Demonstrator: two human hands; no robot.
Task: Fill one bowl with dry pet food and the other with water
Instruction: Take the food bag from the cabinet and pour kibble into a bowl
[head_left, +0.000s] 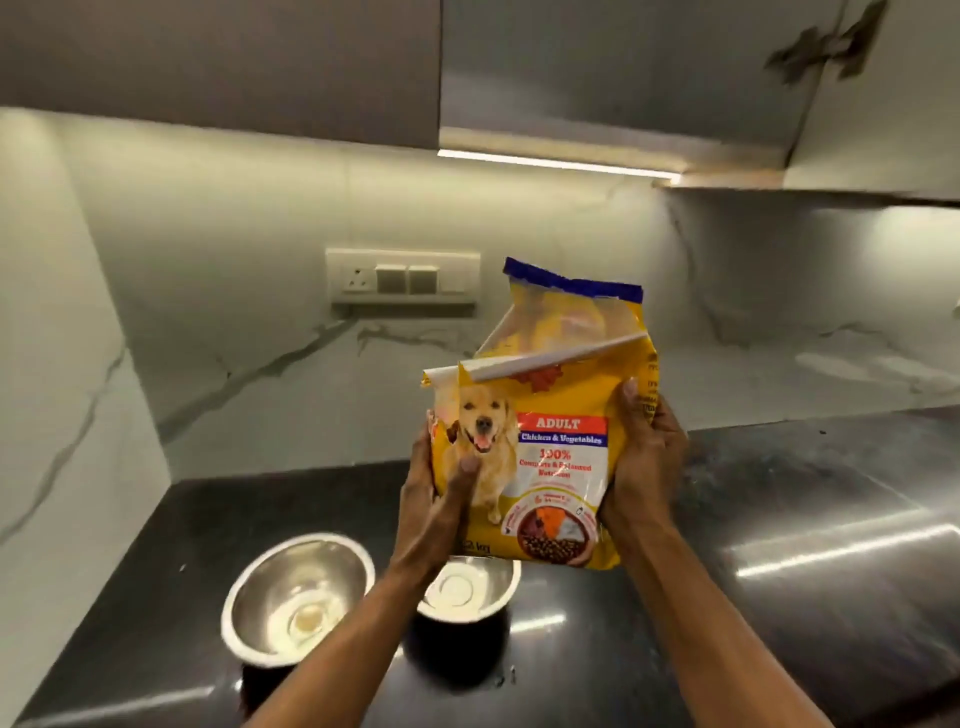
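Black counter (779, 597), both hands clamped on upright food bag (550, 457), above two bowls (298, 597)

Both arms outstretched — left hand (434, 499) and right hand (641, 467) gripping, raised.

Home kitchen: countertop (779, 519), wall cabinets (218, 62), socket (402, 278).

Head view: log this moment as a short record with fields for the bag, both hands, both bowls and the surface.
bag: yellow dog-food bag with a blue top strip, upright, top torn open, held above the counter
left hand: left hand grips the bag's left edge
right hand: right hand grips the bag's right edge
left bowl: round steel bowl, no food in it
right bowl: second steel bowl, partly hidden by the left forearm, no food seen
surface: glossy black counter
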